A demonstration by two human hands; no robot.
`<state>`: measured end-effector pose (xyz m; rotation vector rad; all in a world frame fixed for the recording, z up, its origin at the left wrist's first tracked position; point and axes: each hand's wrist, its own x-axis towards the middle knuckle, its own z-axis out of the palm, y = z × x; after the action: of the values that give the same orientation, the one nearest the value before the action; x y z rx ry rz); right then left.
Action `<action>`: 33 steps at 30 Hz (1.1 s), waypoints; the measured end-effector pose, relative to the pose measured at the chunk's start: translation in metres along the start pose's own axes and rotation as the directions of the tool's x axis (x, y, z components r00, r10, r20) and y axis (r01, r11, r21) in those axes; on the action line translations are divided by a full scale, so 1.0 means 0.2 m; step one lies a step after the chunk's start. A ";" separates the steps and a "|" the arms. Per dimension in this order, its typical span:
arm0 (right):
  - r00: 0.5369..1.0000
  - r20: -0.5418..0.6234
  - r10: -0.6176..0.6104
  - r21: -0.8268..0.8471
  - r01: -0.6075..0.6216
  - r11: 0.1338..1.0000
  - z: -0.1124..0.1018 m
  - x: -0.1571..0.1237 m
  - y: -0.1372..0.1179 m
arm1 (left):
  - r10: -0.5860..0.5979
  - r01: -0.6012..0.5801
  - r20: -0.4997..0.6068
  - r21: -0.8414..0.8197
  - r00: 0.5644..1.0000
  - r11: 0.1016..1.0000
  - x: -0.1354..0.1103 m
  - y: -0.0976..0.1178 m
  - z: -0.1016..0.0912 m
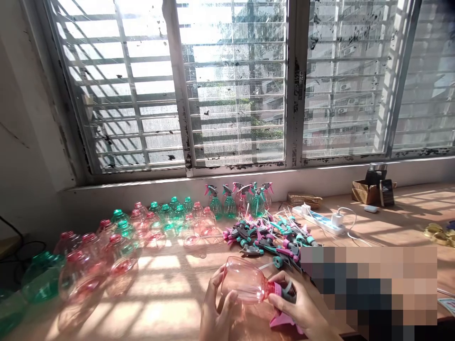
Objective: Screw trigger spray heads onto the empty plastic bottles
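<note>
A clear pink spray bottle (pixel 245 280) lies sideways in the air between my two hands, its neck pointing right. My left hand (pixel 217 303) is wrapped round the bottle's base, thumb on the near side. My right hand (pixel 296 303) grips a pink and grey trigger sprayer head (pixel 278 290) at the bottle's neck. The head's pink trigger part (pixel 284 322) hangs below my right fingers. How far the collar is threaded cannot be made out. Just beyond my hands lies a pile of loose trigger sprayer heads (pixel 263 237), pink, teal and grey, with white tubes.
Several open pink bottles (pixel 122 260) and green bottles (pixel 44 274) stand on the left of the wooden table (pixel 159 303). Bottles with sprayers fitted (pixel 229 203) stand by the window wall. A power strip (pixel 320 220), a phone (pixel 386 193) and a cardboard box (pixel 365 192) are at the right.
</note>
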<state>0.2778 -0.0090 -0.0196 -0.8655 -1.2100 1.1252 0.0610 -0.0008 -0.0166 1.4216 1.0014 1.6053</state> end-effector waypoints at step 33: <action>0.999 0.032 0.032 0.073 -0.034 0.997 0.00 0.01 -0.01 | -0.037 0.032 0.050 0.086 0.998 0.996 0.02 -0.03 -0.03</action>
<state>0.2775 -0.0085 -0.0173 -0.8178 -1.1756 1.2061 0.0558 0.0041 -0.0214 1.4872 1.0703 1.5098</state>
